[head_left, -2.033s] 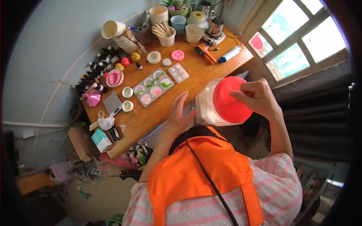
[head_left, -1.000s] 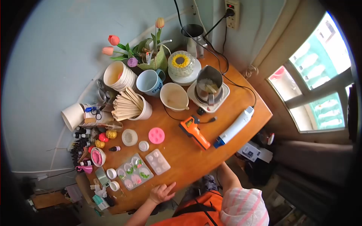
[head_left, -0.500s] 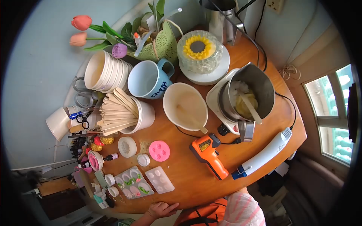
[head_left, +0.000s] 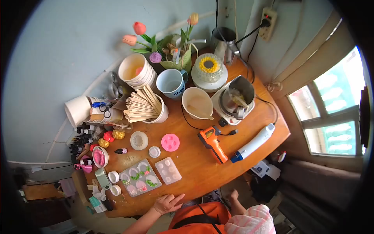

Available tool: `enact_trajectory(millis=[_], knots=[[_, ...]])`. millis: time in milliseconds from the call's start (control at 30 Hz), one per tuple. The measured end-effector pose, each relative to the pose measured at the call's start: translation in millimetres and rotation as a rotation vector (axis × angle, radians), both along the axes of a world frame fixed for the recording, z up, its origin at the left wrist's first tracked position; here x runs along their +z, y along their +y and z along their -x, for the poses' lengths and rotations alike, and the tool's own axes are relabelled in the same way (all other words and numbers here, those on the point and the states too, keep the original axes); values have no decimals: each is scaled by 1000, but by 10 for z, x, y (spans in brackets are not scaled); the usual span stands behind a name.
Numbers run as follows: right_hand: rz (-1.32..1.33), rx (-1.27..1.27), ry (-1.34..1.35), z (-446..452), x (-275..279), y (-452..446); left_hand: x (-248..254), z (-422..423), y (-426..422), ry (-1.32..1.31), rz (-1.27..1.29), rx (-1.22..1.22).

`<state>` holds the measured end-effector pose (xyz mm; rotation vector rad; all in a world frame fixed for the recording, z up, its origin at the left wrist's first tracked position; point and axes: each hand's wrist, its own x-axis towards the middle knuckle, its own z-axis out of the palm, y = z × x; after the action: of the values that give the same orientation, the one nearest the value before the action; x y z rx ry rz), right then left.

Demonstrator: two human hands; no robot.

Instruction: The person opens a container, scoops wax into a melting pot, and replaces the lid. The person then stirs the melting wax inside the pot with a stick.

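My left hand (head_left: 167, 203) rests at the table's front edge, holding nothing, with some fingers stretched out to the right. Just beyond it lies a pale silicone mould (head_left: 168, 171) with small round cavities. Beside that, a grey mould (head_left: 140, 178) has oval cavities with green and pink decorations. Farther back are a round pink mould (head_left: 170, 142), a small white lid-like disc (head_left: 154, 151) and a translucent round mould (head_left: 139, 140). My right hand is out of view. A pink-striped white cloth (head_left: 253, 221) lies at the lower right, by my orange clothing.
An orange infrared thermometer (head_left: 212, 144) and a pale heat gun (head_left: 254, 142) lie to the right. Behind them, a metal pitcher (head_left: 242, 91) sits on a hot plate (head_left: 230, 117). Wooden sticks (head_left: 142, 105) fill a paper cup; a paper bowl (head_left: 197, 102) and blue mug (head_left: 171, 84) stand nearby.
The camera view has shifted and tilted, showing more of my left forearm, a bare foot below and the wall socket. My left hand stays by the table edge, its fingers somewhat more spread.
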<state>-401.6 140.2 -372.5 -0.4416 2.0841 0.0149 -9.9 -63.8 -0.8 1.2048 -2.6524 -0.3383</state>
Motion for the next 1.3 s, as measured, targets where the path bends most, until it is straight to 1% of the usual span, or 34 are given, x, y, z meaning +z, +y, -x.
enact_trajectory(millis=[33, 67, 100, 133, 200, 267, 300, 333, 367, 400, 433, 467, 500, 533, 600, 633, 700, 733, 767, 833, 900, 933, 967, 1000, 1033, 1067, 1133, 1200, 1267, 1300], knots=[[21, -184, 15, 43, 53, 305, 14, -2, 16, 20, 13, 11], [44, -192, 39, 81, 339, 263, 41, 5, 19, 34, 37, 15], [-10, -78, 121, 73, 712, 271, 39, -4, 30, 50, 49, 10], [-71, 32, 203, -16, 1258, 135, 33, -28, 43, 65, 57, 2], [-42, 52, 192, -133, 2189, -304, 78, -53, 77, 96, 61, 1], [199, 0, 393, -208, 2511, -494, 66, -70, 102, 131, 68, 1], [377, -19, 468, -187, 2578, -612, 13, -62, 120, 162, 70, 13], [556, -59, 477, -132, 2646, -764, -1, -78, 145, 185, 69, 25], [664, -120, 416, -80, 2810, -976, 56, -89, 143, 211, 39, 15], [944, -121, 419, -73, 2992, -1181, 112, -93, 141, 236, 8, 4], [950, -196, 335, 100, 2879, -1369, 124, -110, 162, 248, -39, 12], [1123, -204, 281, 32, 3331, -1637, 119, -115, 168, 262, -81, 26], [1207, -181, 294, -47, 3774, -1866, 136, -133, 185, 299, -105, 37], [1357, -90, 394, -44, 3962, -2089, 186, -180, 262, 295, -102, 33], [1461, 10, 442, -52, 4387, -2480, 270, -274, 364, 546, -493, 154], [1494, 41, 425, -87, 4603, -2655, 283, -357, 429, 541, -487, 148], [1538, 120, 413, -180, 5025, -2969, 250, -623, 697, 641, -521, 235], [1552, 170, 417, -204, 5176, -3131, 216, -752, 835, 652, -617, 341], [1584, 149, 367, -213, 5245, -3312, 167, -897, 1008, 662, -715, 452], [1626, 136, 319, -185, 5400, -3646, -125, -1185, 1357, 788, -782, 602], [1543, 236, 387, -161, 5500, -3897, -32, -1320, 1623, 825, -882, 806], [1545, 238, 382, -145, 5530, -3993, -108, -1415, 1733, 825, -879, 811], [1430, 412, 494, -127, 5557, -4083, -228, -1504, 1839, 820, -845, 837], [1305, 582, 600, -104, 5561, -4165, -195, -1490, 1864, 813, -811, 866], [1261, 685, 639, -54, 5481, -4257, -180, -1447, 1856, 813, -809, 877], [1262, 691, 626, -36, 5407, -4319, -167, -1416, 1835, 817, -782, 893], [1291, 814, 714, -2, 5314, -4464, 66, -1221, 1609, 819, -751, 921], [1290, 846, 677, 75, 5223, -4625, 398, -887, 1205, 895, -660, 879], [1281, 877, 639, 144, 5167, -4741, 624, -629, 723, 796, -567, 780], [1304, 879, 607, 151, 5233, -4768, 797, -445, 450, 749, -519, 720]])
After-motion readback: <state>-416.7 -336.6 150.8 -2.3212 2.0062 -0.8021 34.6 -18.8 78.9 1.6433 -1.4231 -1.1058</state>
